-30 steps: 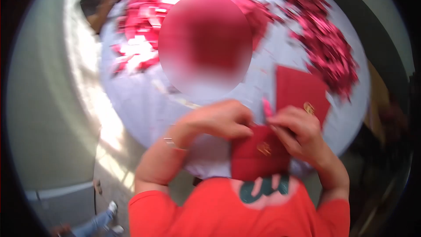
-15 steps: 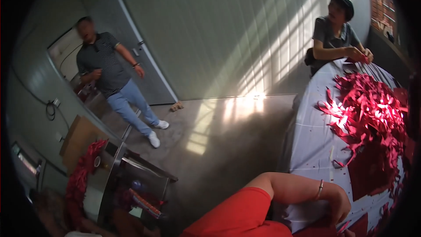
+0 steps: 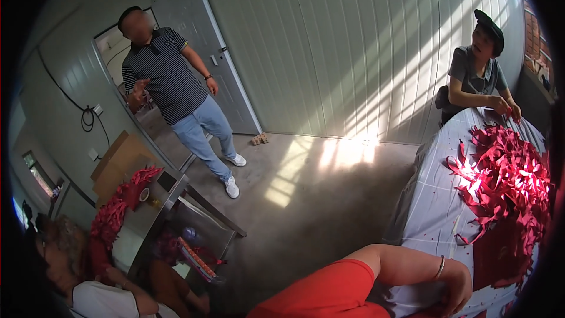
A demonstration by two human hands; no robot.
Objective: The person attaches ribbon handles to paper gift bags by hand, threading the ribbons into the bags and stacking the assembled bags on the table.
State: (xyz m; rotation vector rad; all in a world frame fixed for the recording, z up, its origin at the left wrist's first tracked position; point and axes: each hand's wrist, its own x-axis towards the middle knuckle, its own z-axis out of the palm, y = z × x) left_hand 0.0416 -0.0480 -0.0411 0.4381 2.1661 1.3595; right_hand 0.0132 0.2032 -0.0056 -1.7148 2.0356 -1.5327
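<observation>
My left arm, in a red sleeve with a bracelet at the wrist, reaches over the near edge of the table from below. My left hand (image 3: 458, 285) is bent downward with its fingers drawn together. The fingertips run to the lower rim of the picture, so whatever they hold cannot be made out. Just beyond it, on the pale table covering (image 3: 432, 215), lies a flat dark red cloth piece (image 3: 494, 262). A large heap of red cloth strips (image 3: 509, 176) spreads farther up the table. My right hand is out of the picture.
At the table's far end a co-worker (image 3: 479, 76) in a cap handles something small and red. Another person (image 3: 170, 82) stands by the doorway. Lower left, someone seated (image 3: 112, 300) is beside a desk (image 3: 176, 188) bearing red cloth strips. A cardboard sheet (image 3: 120, 168) leans behind it.
The whole view has shifted, so the room sits lower and farther right. The person by the door has raised a hand. My left hand stays at the table's near edge, fingers still downward.
</observation>
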